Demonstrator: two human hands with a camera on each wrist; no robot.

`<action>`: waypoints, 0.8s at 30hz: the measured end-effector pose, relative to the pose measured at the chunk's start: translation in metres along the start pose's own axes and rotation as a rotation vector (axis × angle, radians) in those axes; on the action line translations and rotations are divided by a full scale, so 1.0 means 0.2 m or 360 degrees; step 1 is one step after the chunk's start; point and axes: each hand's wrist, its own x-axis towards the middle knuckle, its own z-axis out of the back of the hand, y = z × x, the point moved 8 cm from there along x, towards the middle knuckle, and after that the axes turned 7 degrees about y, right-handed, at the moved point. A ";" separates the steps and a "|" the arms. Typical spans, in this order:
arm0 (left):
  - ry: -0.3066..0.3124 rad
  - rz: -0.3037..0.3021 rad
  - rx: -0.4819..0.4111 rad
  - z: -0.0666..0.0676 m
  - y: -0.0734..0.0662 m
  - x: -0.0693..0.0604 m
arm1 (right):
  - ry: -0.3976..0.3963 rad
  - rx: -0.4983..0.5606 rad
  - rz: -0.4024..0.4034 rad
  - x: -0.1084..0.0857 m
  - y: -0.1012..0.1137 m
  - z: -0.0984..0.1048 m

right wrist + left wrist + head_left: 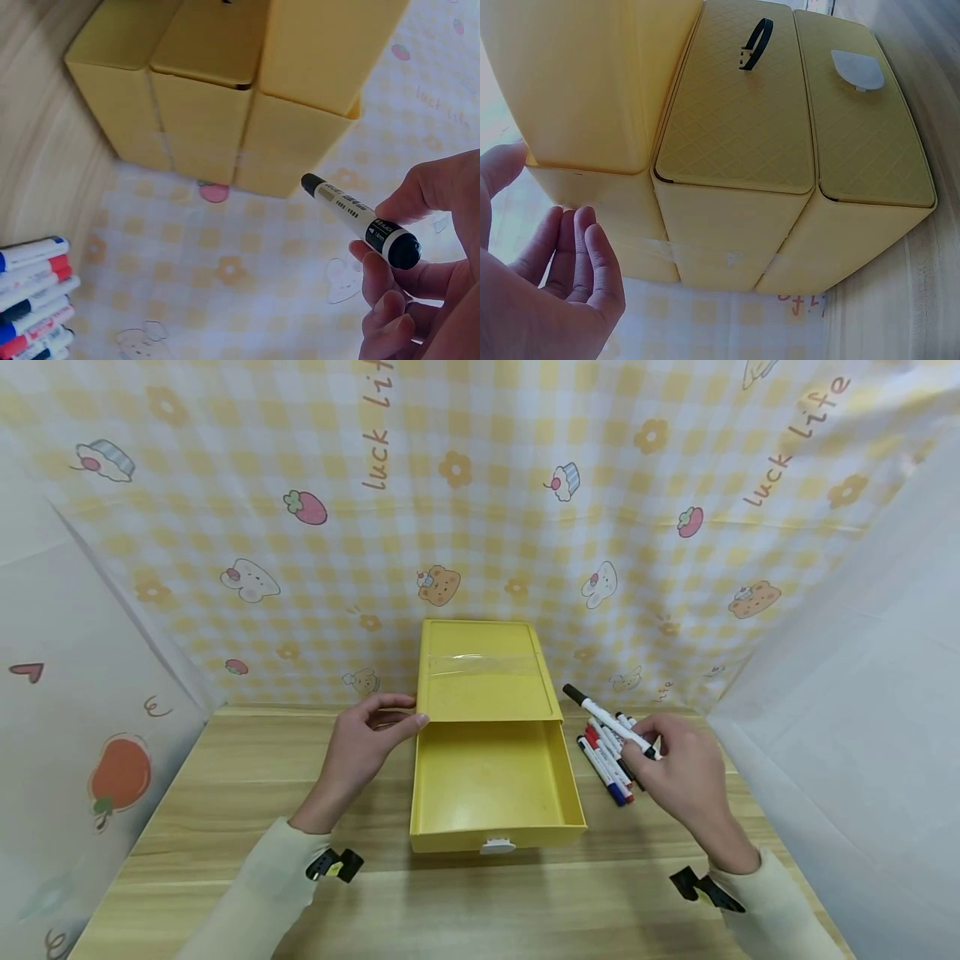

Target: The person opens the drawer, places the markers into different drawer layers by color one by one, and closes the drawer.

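In the head view a yellow drawer box (480,697) stands against the cloth backdrop, its top drawer (487,777) pulled out and bare inside. My left hand (367,739) rests at the box's left side, the thumb by the front edge of the top. The left wrist view shows those fingers (577,259) fairly straight beside the box wall. My right hand (682,764) pinches a white marker (603,717) with black ends between thumb and fingers, to the right of the box. Below the held marker lies a pile of markers (600,764) with blue, red and black caps.
Two lower drawers show in the left wrist view, one with a black handle (759,45) and one with a white handle (859,70). A wooden table (285,760) carries everything. Patterned cloth (480,527) hangs behind, with white sheets (855,693) at both sides.
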 end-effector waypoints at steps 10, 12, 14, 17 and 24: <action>0.0007 0.0009 0.0002 0.00 0.00 0.00 | -0.0075 -0.0002 0.0162 0.02 0.12 0.09; 0.0007 0.0010 0.0005 0.00 0.00 0.00 | -0.0076 0.0006 0.0199 0.02 0.15 0.10; 0.0005 0.0009 0.0007 0.00 0.00 0.00 | -0.0079 0.0018 0.0243 0.02 0.18 0.10; 0.0006 0.0009 0.0002 0.00 0.00 0.00 | -0.0096 0.0038 0.0324 0.01 0.24 0.12; 0.0004 0.0016 -0.0009 0.00 0.00 0.00 | -0.0082 0.0087 0.0472 0.00 0.37 0.12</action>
